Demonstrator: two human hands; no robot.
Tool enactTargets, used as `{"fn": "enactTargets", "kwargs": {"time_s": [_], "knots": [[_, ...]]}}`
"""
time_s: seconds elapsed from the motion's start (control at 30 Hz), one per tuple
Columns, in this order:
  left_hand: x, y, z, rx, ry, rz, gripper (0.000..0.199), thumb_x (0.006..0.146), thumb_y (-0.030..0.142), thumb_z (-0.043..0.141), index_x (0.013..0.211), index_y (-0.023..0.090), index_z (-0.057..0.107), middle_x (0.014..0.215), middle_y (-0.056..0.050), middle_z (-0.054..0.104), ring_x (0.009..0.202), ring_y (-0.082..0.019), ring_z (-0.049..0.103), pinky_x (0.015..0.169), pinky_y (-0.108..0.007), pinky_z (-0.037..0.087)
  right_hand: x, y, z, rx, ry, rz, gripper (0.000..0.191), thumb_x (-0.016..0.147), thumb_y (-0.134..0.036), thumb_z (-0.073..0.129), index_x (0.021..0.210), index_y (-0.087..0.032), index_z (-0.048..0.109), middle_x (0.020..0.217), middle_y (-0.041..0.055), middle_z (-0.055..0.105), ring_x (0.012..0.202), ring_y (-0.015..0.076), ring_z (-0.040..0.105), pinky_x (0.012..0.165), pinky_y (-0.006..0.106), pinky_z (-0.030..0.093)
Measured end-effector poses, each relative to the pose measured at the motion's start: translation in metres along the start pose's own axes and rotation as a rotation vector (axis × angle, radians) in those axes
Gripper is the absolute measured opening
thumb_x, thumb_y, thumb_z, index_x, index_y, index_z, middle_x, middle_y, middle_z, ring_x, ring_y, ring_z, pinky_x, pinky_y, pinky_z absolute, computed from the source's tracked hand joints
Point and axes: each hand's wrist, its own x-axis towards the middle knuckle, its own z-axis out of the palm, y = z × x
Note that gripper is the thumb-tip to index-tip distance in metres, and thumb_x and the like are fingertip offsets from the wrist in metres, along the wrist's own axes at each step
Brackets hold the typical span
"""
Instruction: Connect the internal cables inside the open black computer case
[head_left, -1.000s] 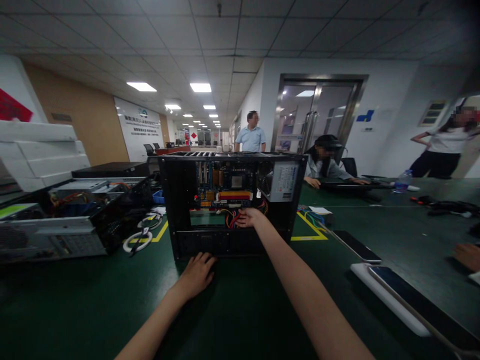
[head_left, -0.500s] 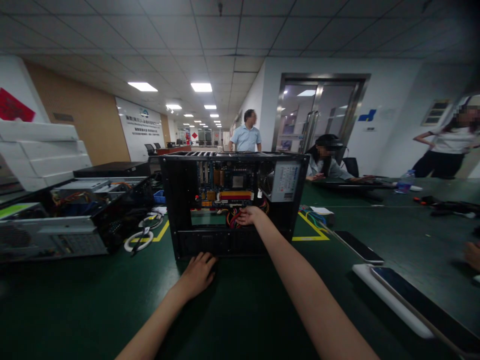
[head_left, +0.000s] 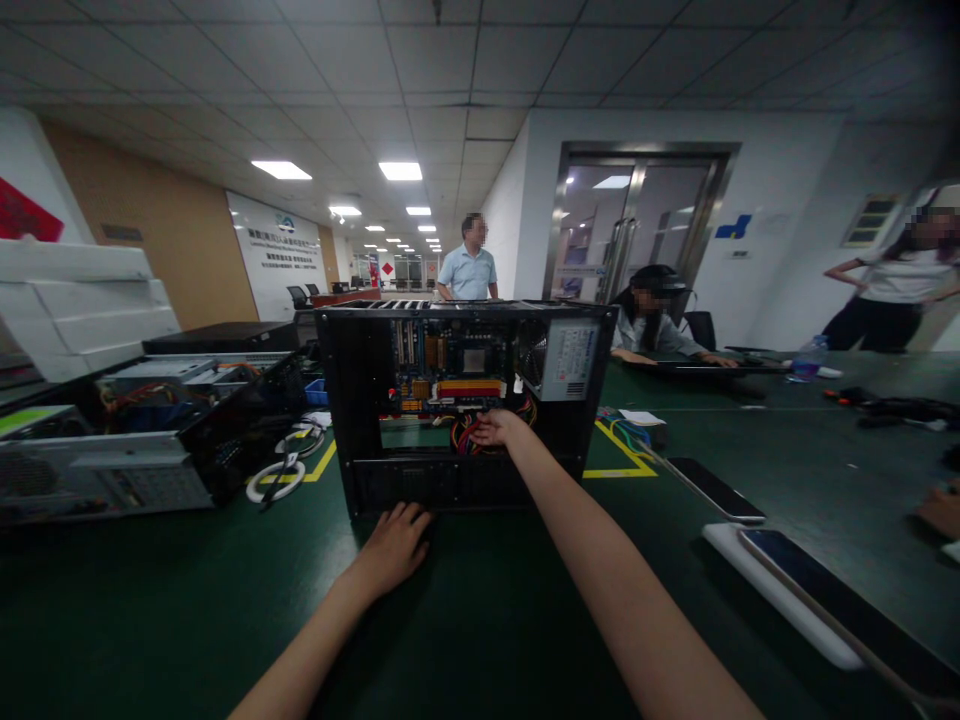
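Observation:
A black computer case (head_left: 405, 488) stands upright in front of me with its side open. Inside it sit a motherboard (head_left: 421, 362) with red and yellow memory slots and, at the upper right, a silver power supply (head_left: 568, 358). My right hand (head_left: 495, 428) reaches into the lower part of the case, its fingers closed at a bundle of coloured cables (head_left: 460, 437). My fingertips are partly lost among the wires. On the table at the foot of the case, my left hand (head_left: 397, 545) lies flat with the fingers spread, holding nothing.
Another opened computer case (head_left: 150, 455) lies at left, near a coiled white cable (head_left: 277, 483). White boxes (head_left: 90, 310) are stacked behind it. On the right are phones (head_left: 716, 488) and a white slab (head_left: 780, 595). Co-workers sit or stand beyond the table (head_left: 510, 620).
Both my hands stay nearly where they were. The standing person in the background has shifted left, and the seated person's hand has moved lower toward the table.

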Motion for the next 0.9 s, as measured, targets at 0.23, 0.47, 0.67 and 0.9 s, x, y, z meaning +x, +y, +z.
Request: {"fn": "enactTargets", "kwargs": {"time_s": [0.23, 0.47, 0.67, 0.9], "knots": [[0.0, -0.001, 0.0, -0.005, -0.005, 0.001, 0.037, 0.076, 0.025, 0.038, 0.113, 0.026, 0.037, 0.112, -0.004, 0.041, 0.103, -0.021, 0.037, 0.085, -0.038, 0.032, -0.004, 0.0, 0.003, 0.026, 0.044, -0.005, 0.015, 0.079, -0.009, 0.036, 0.067, -0.016, 0.041, 0.074, 0.0043, 0.05, 0.074, 0.0131, 0.053, 0.066, 0.035, 0.046], [0.001, 0.001, -0.001, -0.008, -0.022, -0.019, 0.037, 0.076, 0.025, 0.038, 0.114, 0.027, 0.037, 0.114, -0.004, 0.041, 0.105, -0.022, 0.036, 0.086, -0.039, 0.031, -0.007, 0.0, 0.006, 0.04, 0.067, -0.008, 0.017, 0.079, -0.007, 0.034, 0.067, -0.015, 0.041, 0.073, 0.0045, 0.05, 0.074, 0.0131, 0.053, 0.066, 0.035, 0.046], [0.001, 0.0, 0.001, -0.005, -0.018, -0.024, 0.037, 0.077, 0.027, 0.036, 0.113, 0.026, 0.037, 0.114, -0.004, 0.04, 0.106, -0.022, 0.035, 0.086, -0.039, 0.031, -0.012, -0.001, 0.008, 0.028, 0.066, -0.013, 0.016, 0.079, -0.007, 0.035, 0.066, -0.015, 0.04, 0.074, 0.0044, 0.05, 0.075, 0.013, 0.053, 0.063, 0.032, 0.047], [0.0, 0.0, 0.0, -0.008, -0.013, -0.015, 0.037, 0.076, 0.025, 0.037, 0.113, 0.026, 0.037, 0.113, -0.004, 0.041, 0.104, -0.022, 0.036, 0.085, -0.038, 0.031, -0.009, -0.002, 0.008, -0.005, 0.093, -0.022, 0.015, 0.079, -0.007, 0.035, 0.067, -0.015, 0.04, 0.073, 0.0042, 0.048, 0.073, 0.0125, 0.052, 0.059, 0.029, 0.048]]}}
